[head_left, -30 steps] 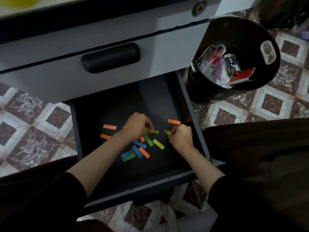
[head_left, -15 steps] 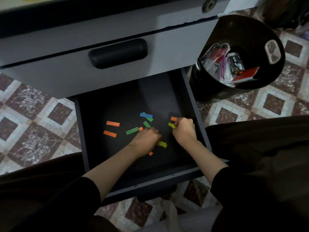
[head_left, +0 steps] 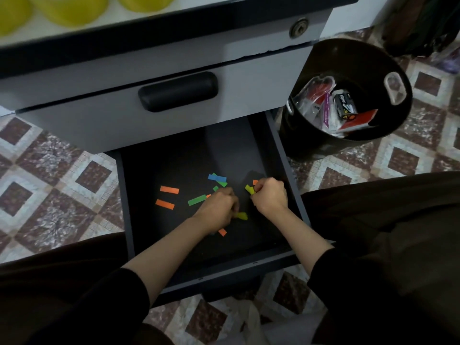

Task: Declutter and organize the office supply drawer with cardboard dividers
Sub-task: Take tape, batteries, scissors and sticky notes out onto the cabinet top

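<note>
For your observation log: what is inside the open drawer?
Loose paper strips: orange, green, blue. The left hand and right hand each pinch yellow strips. Anything under the hands is hidden.

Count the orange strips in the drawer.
5: two orange strips at left, a sliver beside the left hand, one behind the right hand, one by the left wrist. Hands may hide more.

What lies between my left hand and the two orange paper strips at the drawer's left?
Only a flat green paper strip lies between the left hand and the two orange paper strips; nothing raised blocks the reach.
</note>
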`<state>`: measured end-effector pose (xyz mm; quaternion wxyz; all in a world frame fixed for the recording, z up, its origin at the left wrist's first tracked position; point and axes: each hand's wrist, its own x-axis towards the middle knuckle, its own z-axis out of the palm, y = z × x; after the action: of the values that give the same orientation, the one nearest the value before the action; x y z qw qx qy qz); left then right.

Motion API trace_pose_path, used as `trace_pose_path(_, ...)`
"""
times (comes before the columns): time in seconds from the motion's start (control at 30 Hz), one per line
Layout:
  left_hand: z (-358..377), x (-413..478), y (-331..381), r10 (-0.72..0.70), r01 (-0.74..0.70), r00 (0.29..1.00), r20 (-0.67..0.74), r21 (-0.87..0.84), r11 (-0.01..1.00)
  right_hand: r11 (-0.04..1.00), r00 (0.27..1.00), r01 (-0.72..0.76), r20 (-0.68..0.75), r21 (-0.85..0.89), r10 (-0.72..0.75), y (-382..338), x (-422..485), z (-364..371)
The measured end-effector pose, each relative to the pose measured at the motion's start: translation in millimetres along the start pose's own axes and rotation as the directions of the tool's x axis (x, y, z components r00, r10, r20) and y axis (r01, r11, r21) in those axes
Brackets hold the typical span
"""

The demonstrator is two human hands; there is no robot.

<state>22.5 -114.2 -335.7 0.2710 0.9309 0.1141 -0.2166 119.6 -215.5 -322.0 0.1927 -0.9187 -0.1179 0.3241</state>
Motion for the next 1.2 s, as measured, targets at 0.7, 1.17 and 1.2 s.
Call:
trace_pose_path(0.7,-118,-106,-4,-0.366,0.106,0.893,-0.264,-0.666,0.738,0.860,0.906,0.345,0.105,0.376,-0.409,-85,-58,-71)
trace_pose_path(1.17,-134,-121,-24,-0.465,0.061,0.813,-0.349,-0.744,0.665,0.825,0.853,0.388,0.181,0.410,-0.490,-110,-74,-109)
trace_pose_path(1.2,-135,-119,-25,-0.463,0.066,0.816,-0.345,-0.742,0.667,0.823,0.852,0.384,0.183,0.419,-0.491,-110,-74,-108)
